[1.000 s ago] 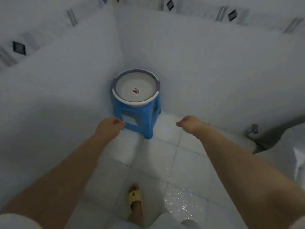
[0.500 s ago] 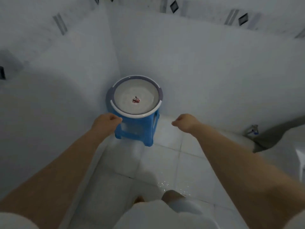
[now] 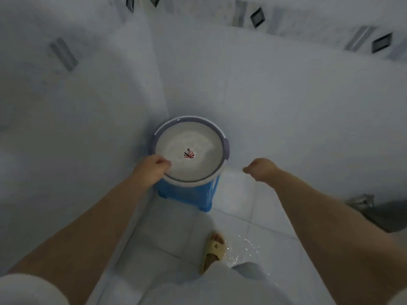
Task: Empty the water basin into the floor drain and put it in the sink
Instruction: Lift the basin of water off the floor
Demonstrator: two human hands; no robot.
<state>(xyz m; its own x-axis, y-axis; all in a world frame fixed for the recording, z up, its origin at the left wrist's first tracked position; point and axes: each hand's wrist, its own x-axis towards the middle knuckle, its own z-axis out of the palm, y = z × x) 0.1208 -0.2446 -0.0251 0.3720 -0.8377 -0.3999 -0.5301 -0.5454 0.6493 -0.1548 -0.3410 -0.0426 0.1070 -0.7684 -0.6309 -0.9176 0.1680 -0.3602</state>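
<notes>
A round white water basin (image 3: pixel 226 148) with a purple-grey rim and a small red mark on its bottom sits on a blue plastic stool (image 3: pixel 187 194) in the corner of a tiled room. It holds shallow water. My left hand (image 3: pixel 152 170) rests on the basin's near-left rim with its fingers curled over the edge. My right hand (image 3: pixel 262 168) hovers to the right of the basin, apart from it, fingers curled with nothing in them. No floor drain and no sink can be made out.
White tiled walls close in on the left (image 3: pixel 77 139) and behind (image 3: pixel 286 106) the stool. My foot in a yellow slipper (image 3: pixel 214 249) stands on the white floor tiles beside a wet patch (image 3: pixel 244 249). A metal fitting (image 3: pixel 363 201) and a dark shape sit at the far right.
I have stepped closer to the stool. My left hand has moved forward from beside the stool onto the basin's rim. My right hand has come level with the basin's right side.
</notes>
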